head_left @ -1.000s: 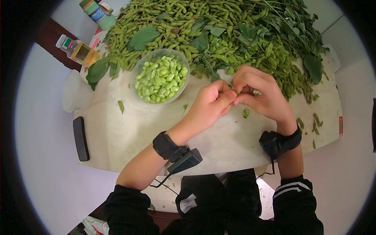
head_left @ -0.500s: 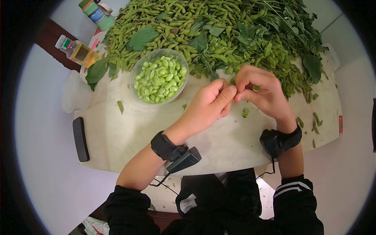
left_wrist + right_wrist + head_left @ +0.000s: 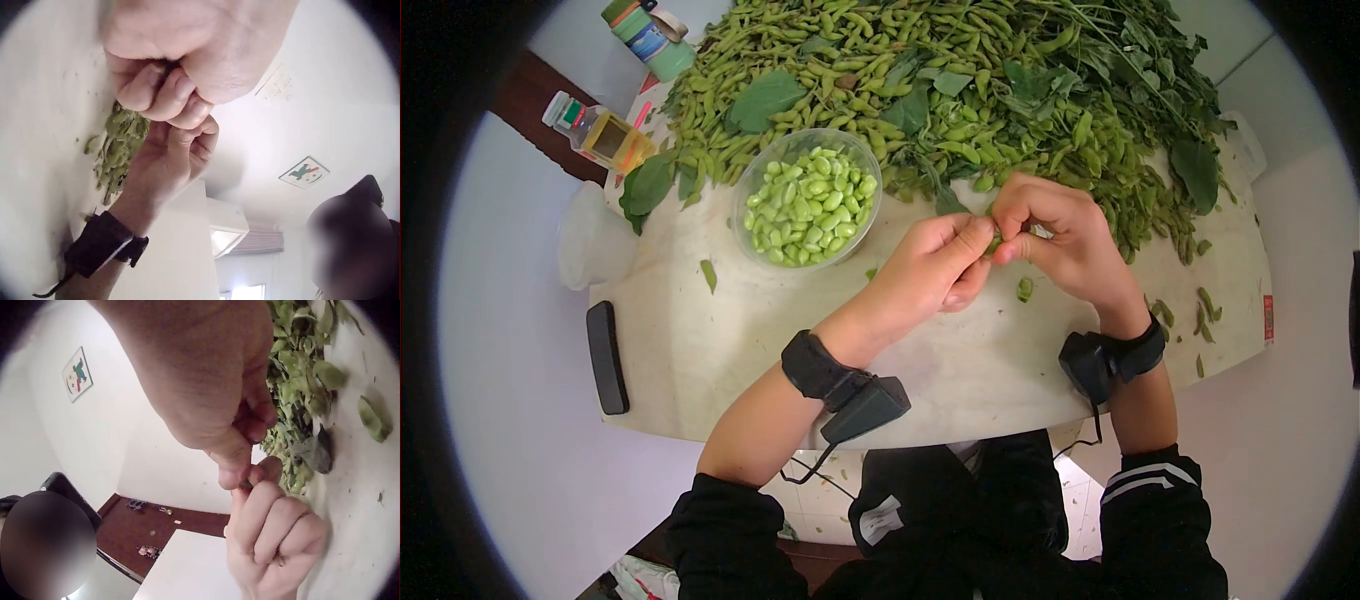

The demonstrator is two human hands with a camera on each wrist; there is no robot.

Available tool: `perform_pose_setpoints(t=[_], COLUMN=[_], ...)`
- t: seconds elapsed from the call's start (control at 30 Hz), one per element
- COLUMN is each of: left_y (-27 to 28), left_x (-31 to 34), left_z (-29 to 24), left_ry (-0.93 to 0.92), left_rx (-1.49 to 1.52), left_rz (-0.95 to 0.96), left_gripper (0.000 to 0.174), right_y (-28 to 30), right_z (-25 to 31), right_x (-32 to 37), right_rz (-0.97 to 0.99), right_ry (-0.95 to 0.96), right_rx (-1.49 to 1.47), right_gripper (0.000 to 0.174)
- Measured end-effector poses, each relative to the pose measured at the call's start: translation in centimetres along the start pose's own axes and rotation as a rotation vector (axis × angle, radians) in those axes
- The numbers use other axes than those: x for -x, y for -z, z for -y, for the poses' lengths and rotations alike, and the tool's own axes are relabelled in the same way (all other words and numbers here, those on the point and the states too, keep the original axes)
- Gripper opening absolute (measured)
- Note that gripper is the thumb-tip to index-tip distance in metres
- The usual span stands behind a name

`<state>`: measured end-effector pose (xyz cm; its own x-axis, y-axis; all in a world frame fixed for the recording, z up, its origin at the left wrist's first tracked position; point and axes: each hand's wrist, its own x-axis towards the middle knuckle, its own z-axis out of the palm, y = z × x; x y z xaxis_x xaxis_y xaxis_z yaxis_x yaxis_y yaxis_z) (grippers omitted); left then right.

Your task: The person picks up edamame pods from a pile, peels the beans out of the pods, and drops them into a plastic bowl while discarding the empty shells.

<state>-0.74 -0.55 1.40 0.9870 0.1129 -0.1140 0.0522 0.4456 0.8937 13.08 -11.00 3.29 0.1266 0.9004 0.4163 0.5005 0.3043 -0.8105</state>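
Both hands meet above the table, to the right of a clear round bowl [image 3: 750, 190] of shelled green beans [image 3: 810, 205]. Between the fingertips is a small green pod [image 3: 994, 243], mostly covered. My left hand [image 3: 930, 270] pinches it with thumb and curled fingers; in the left wrist view the fingers of the left hand [image 3: 181, 69] are curled in. My right hand [image 3: 1065, 235] pinches at the pod's other side, its thumb and index tip touching the left fingertips, as the right wrist view of the right hand [image 3: 206, 394] also shows.
A large heap of pods [image 3: 940, 60] and leaves covers the table's back. One pod piece [image 3: 1025, 289] lies below the right hand, another [image 3: 709, 275] left of the bowl. An oil bottle [image 3: 605, 135], a green container [image 3: 650, 42] and a black case [image 3: 607, 357] stand or lie at left.
The left hand has shifted slightly down and left, its fingers curling further in. The green bean seen inside the right hand earlier no longer shows there.
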Motion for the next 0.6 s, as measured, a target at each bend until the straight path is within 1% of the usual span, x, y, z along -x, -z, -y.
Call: perform_pose_setpoints(t=[0.07, 0.13, 0.33, 0.37, 0.43, 0.6], left_y=[0.1, 0.3, 0.4, 0.4, 0.5, 0.4], left_x=[0.0, -0.1, -0.2, -0.2, -0.2, -0.1], left_z=[0.1, 0.2, 0.3, 0.3, 0.3, 0.0], left_ry=[0.016, 0.069, 0.098, 0.099, 0.094, 0.095], left_rx=[0.035, 0.132, 0.227, 0.226, 0.249, 0.261], left_rz=[0.016, 0.029, 0.025, 0.025, 0.038, 0.064], left_gripper=[0.029, 0.029, 0.029, 0.029, 0.035, 0.036], right_y=[0.0, 0.0, -0.3, -0.3, -0.3, -0.4], right_z=[0.0, 0.0, 0.8, 0.9, 1.2, 1.2], right_x=[0.0, -0.1, 0.1, 0.1, 0.0, 0.0], right_rz=[0.0, 0.019, 0.0, 0.0, 0.017, -0.003], right_ry=[-0.011, 0.029, 0.096, 0.096, 0.147, 0.216], right_rx=[0.001, 0.065, 0.195, 0.194, 0.261, 0.365], right_gripper=[0.021, 0.021, 0.017, 0.017, 0.015, 0.016])
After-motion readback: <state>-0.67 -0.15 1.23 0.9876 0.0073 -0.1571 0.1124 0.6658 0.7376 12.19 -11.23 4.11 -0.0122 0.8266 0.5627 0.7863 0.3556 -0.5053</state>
